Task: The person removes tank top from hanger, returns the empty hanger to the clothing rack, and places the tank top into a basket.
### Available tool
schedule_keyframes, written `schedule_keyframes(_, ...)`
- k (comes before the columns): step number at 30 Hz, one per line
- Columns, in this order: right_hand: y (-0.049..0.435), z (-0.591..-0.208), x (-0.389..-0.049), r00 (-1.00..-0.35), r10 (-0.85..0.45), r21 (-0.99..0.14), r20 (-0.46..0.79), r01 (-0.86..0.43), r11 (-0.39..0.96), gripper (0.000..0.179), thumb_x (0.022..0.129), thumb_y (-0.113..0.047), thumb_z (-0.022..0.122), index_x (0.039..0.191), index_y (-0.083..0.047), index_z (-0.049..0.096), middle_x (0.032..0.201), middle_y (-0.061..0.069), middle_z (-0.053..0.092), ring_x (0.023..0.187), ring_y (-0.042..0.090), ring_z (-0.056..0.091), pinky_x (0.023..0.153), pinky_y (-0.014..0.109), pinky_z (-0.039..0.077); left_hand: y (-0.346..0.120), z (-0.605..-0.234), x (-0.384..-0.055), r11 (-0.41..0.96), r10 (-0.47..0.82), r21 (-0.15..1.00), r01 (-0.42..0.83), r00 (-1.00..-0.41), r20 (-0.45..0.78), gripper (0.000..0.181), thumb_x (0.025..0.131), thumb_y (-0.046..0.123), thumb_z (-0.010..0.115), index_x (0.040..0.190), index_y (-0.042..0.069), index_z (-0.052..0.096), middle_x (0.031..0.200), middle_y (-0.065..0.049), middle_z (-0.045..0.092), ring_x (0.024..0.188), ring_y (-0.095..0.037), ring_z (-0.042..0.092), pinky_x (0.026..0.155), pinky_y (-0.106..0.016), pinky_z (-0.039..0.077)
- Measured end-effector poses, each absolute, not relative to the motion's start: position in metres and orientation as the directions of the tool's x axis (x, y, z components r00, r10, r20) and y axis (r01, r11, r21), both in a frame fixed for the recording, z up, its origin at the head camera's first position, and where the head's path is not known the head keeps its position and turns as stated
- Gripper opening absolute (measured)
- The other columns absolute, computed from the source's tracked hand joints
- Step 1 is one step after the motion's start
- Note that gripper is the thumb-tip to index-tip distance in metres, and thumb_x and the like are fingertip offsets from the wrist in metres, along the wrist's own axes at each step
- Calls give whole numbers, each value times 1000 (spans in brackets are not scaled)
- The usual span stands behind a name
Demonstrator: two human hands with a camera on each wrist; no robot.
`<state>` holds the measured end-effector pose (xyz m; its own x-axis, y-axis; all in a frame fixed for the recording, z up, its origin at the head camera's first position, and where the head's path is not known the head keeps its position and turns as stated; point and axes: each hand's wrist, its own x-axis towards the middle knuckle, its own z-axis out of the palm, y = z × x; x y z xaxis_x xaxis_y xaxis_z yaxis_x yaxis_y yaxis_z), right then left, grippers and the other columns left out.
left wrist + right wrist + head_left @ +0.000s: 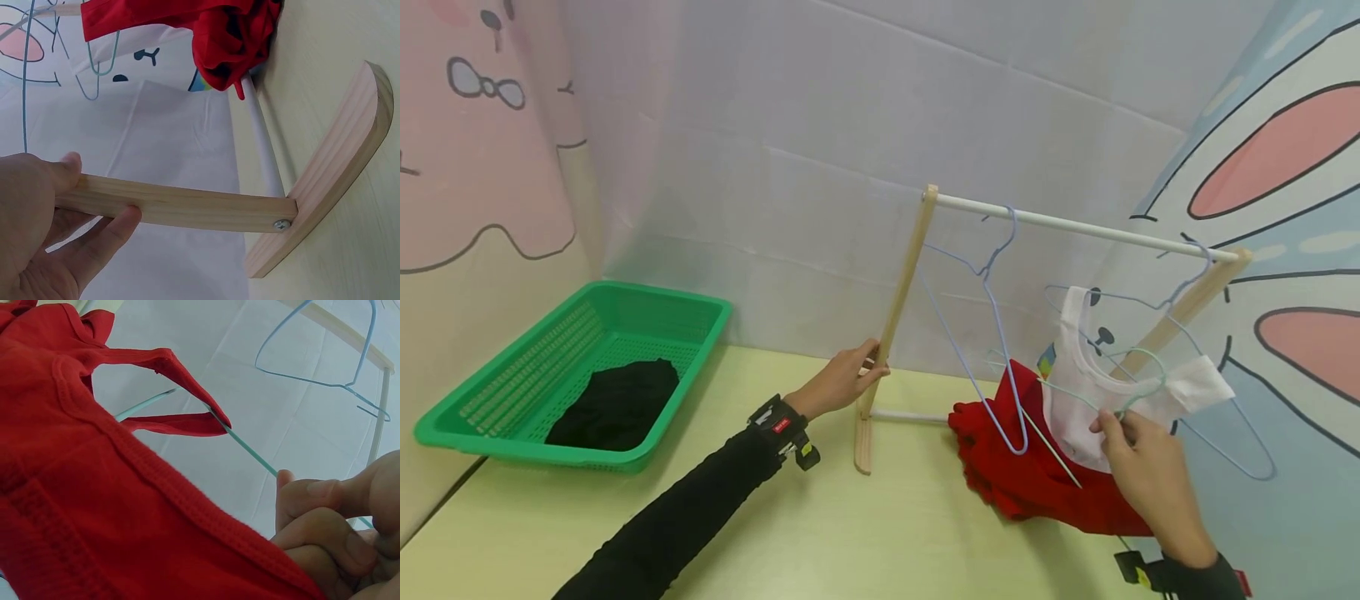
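My left hand (842,379) grips the left wooden post (901,304) of a small clothes rack, thumb and fingers on either side in the left wrist view. My right hand (1150,475) pinches a mint-green hanger (250,452) just below its hook, in front of the rack. A red garment (1007,467) hangs from that hanger, one strap looped over its arm in the right wrist view. Behind it, a white garment (1071,417) hangs on a blue hanger (1255,433) at the rack's right end. Another blue hanger (992,292), bare, hangs from the white rod (1075,222).
At the left stands a green plastic basket (703,358) with a black cloth (621,404) inside. The rack's wooden foot (863,446) stands on the pale yellow table (820,533). White sheeting (820,225) covers the back, with printed cartoon walls on both sides.
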<state>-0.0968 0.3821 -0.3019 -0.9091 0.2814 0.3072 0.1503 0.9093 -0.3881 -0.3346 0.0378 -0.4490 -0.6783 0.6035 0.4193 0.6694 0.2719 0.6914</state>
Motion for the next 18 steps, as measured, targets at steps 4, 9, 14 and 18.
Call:
schedule_keyframes(4, 383, -306, -94, -909, 284, -400, 305, 148, 904, 40, 115, -26, 44, 103, 3, 70, 72, 7, 56, 60, 22, 42, 52, 32, 35, 36, -455, -332, 269, 588, 720, 640, -701, 404, 32, 112, 25, 61, 136, 5, 55, 130, -14, 72, 123, -34, 70, 96, -48, 61)
schedule_keyframes(9, 385, -311, -92, -904, 258, -398, 340, 110, 911, 41, 115, -25, 43, 101, 2, 71, 69, 4, 52, 57, 20, 39, 51, 32, 32, 33, -455, -318, 283, 545, 756, 591, -747, 380, 47, 112, 27, 60, 150, 1, 49, 142, -18, 65, 132, -33, 64, 101, -44, 58)
schedule_keyframes(14, 386, -313, -91, -896, 238, -392, 374, 79, 916, 40, 115, -23, 45, 98, 1, 72, 68, 4, 53, 56, 19, 39, 52, 31, 32, 28, -451, -294, 304, 457, 734, 607, -769, 447, 51, 107, 14, 67, 151, -4, 49, 145, -21, 60, 130, -35, 64, 94, -37, 61)
schedule_keyframes(18, 388, -315, -89, -892, 237, -394, 385, 74, 916, 39, 115, -23, 45, 98, 1, 72, 67, 4, 52, 56, 19, 39, 52, 31, 32, 27, -450, -272, 347, 375, 663, 664, -746, 551, 44, 104, 8, 70, 144, -4, 54, 138, -17, 61, 123, -30, 67, 91, -34, 62)
